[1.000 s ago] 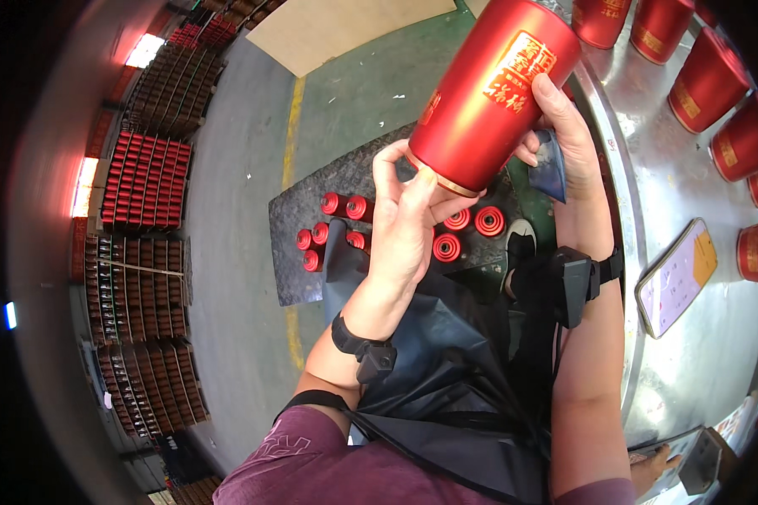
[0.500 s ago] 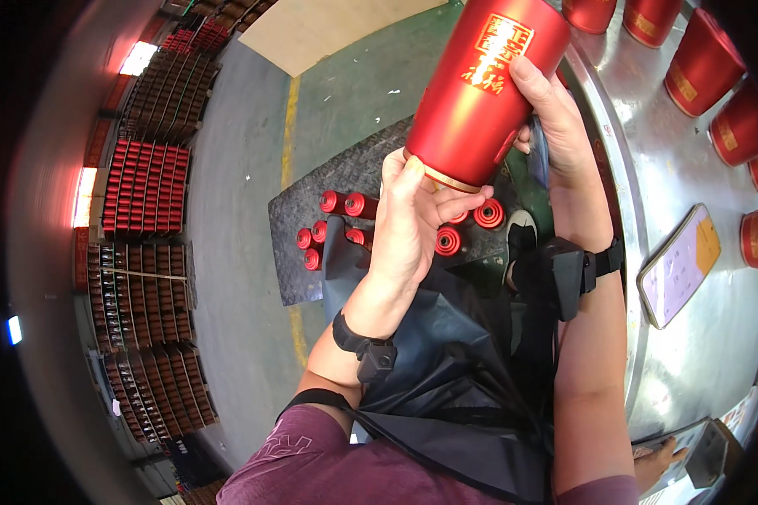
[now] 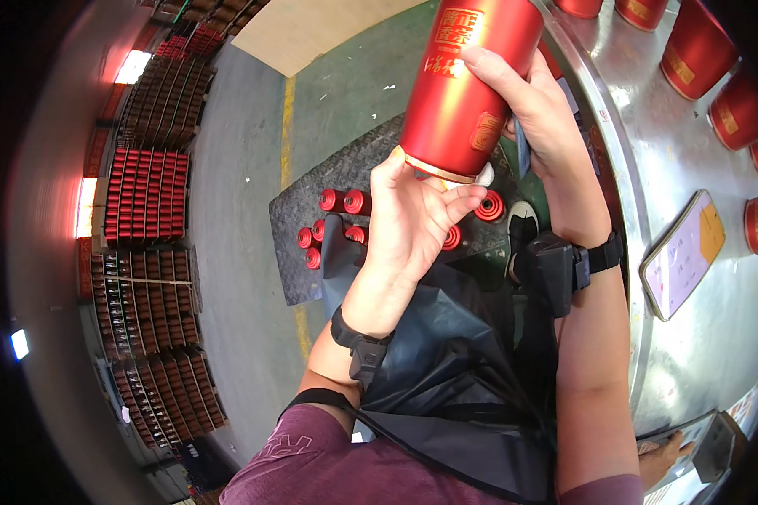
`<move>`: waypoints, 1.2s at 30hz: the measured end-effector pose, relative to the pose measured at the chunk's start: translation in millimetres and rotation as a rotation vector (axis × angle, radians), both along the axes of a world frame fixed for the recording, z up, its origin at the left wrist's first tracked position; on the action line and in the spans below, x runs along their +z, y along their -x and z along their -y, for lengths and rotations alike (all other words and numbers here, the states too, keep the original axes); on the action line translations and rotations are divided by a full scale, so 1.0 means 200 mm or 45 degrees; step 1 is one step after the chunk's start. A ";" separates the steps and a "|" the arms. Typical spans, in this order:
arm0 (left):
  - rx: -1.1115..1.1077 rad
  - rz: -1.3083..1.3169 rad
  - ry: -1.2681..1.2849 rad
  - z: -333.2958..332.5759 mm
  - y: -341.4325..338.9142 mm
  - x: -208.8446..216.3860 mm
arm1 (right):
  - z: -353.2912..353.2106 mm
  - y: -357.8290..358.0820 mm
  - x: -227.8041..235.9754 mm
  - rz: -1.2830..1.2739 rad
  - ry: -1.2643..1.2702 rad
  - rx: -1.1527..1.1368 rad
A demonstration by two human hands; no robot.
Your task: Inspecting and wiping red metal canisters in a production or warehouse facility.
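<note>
A shiny red tapered canister with gold print and a gold-coloured rim is held tilted between my two hands, its upper part cut off by the top edge. My left hand supports the lower rim, thumb on the side and fingers underneath. My right hand grips the canister's right side, its thumb lying across the front. Below that hand a blue-grey cloth hangs partly hidden. By my left fingertips shows something small and white, too covered to name.
At the right, a metal table bears a phone and several red canisters. More red containers stand on a dark floor mat. Stacked racks line the left. Another person's hand shows at lower right.
The canister has shifted slightly left and up and turned, bringing a gold patch near its base into fuller view. Both hands moved with it, keeping hold.
</note>
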State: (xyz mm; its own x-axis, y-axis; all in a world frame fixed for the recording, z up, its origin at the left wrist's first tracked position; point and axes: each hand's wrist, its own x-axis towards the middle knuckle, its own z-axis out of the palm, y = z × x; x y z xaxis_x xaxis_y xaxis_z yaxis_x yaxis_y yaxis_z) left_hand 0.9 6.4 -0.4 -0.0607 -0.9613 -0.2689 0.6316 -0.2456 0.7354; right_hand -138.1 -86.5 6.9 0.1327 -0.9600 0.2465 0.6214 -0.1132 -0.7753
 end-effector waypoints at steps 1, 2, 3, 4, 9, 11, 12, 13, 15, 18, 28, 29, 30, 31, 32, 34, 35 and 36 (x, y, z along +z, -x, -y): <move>0.010 -0.026 -0.019 0.00 0.00 0.00 | 0.00 0.00 0.00 -0.058 0.005 -0.006; 0.020 -0.051 -0.037 0.00 0.00 -0.01 | 0.01 0.00 0.00 -0.116 0.010 -0.012; 0.031 -0.076 -0.056 0.00 0.01 -0.01 | 0.01 0.00 0.00 -0.173 0.015 -0.017; 0.018 -0.117 -0.082 0.00 0.01 -0.01 | 0.02 0.01 -0.01 -0.228 0.004 -0.045; -0.017 -0.288 -0.173 -0.01 0.02 -0.03 | 0.07 -0.01 -0.09 -0.451 -0.065 -0.127; -0.027 -0.329 -0.200 -0.01 0.02 -0.04 | 0.07 0.00 -0.08 -0.502 -0.068 -0.138; -0.032 -0.350 -0.213 -0.01 0.02 -0.05 | 0.07 0.01 -0.09 -0.523 -0.067 -0.140; -0.023 -0.354 -0.205 -0.01 0.03 -0.05 | 0.08 0.00 -0.09 -0.543 -0.064 -0.139; -0.003 -0.366 -0.190 0.00 0.03 -0.06 | 0.07 0.00 -0.10 -0.606 -0.089 -0.182; 0.001 -0.379 -0.212 -0.01 0.03 -0.05 | 0.07 0.00 -0.09 -0.633 -0.088 -0.180; 0.001 -0.361 -0.137 0.00 0.02 -0.05 | 0.04 0.02 -0.03 -0.528 0.013 -0.174; -0.002 -0.381 -0.115 0.00 0.02 -0.04 | 0.04 0.02 -0.02 -0.469 0.048 -0.167; -0.005 -0.402 -0.092 0.00 0.02 -0.03 | 0.05 0.00 -0.07 -0.357 0.044 -0.267; -0.009 -0.425 -0.065 0.01 0.02 -0.03 | 0.06 0.02 -0.05 -0.327 -0.039 -0.168; -0.010 -0.468 -0.072 0.00 0.00 -0.01 | 0.05 0.05 -0.02 -0.291 -0.122 -0.054; -0.068 -0.560 -0.054 -0.02 -0.02 0.00 | 0.02 0.10 0.03 -0.184 -0.181 0.159; -0.102 -0.606 -0.047 -0.02 -0.02 0.00 | 0.02 0.10 0.04 -0.139 -0.162 0.190; -0.150 -0.656 -0.046 -0.02 -0.04 -0.01 | 0.03 0.10 0.03 -0.094 -0.142 0.222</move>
